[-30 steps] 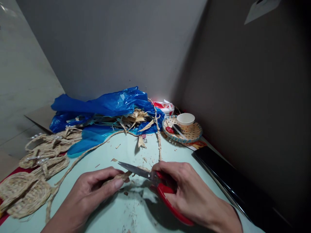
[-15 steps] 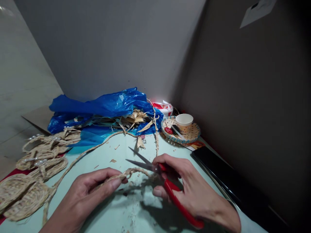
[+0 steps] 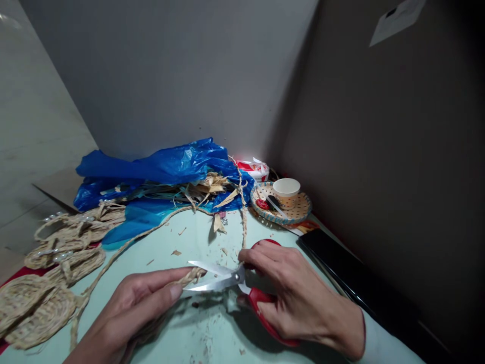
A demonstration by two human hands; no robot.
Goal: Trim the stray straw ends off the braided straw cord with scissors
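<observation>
At the lower left of the frame, woven straw slippers (image 3: 41, 316) lie overlapped, the farther ones trimmed with pearly white beads, and a red cloth (image 3: 40, 270) shows beneath and between them. Beside them a long, thin, twisted straw cord (image 3: 120, 248) curves from the bottom left toward the centre across the pale green tabletop (image 3: 161, 245). Behind it, left of centre, is a crumpled, shiny blue plastic bag (image 3: 151, 164).

In the lower left centre, the left hand (image 3: 142, 298) is closed, thumb against forefinger, on a thick, tan, braided straw length (image 3: 191, 276), whose end pokes out past the fingertips toward the middle of the frame. Dry, pale husk strips (image 3: 212, 183) spill from the bag's opening above.

At lower centre, red-handled metal scissors (image 3: 237, 277) point left with blades spread, the braided end between them; whether the steel touches it cannot be told. A knobbly straw strand (image 3: 244, 222) runs down from the bag to the right hand's fingertips; whether they grip it is unclear. Right of centre, a round woven tray (image 3: 308, 208) with a blue-green rim carries a white cup (image 3: 287, 187). The right hand (image 3: 295, 288), at the lower right, is curled round the red handles, which stand apart. Beyond it lies a long, glossy black object (image 3: 352, 278).
</observation>
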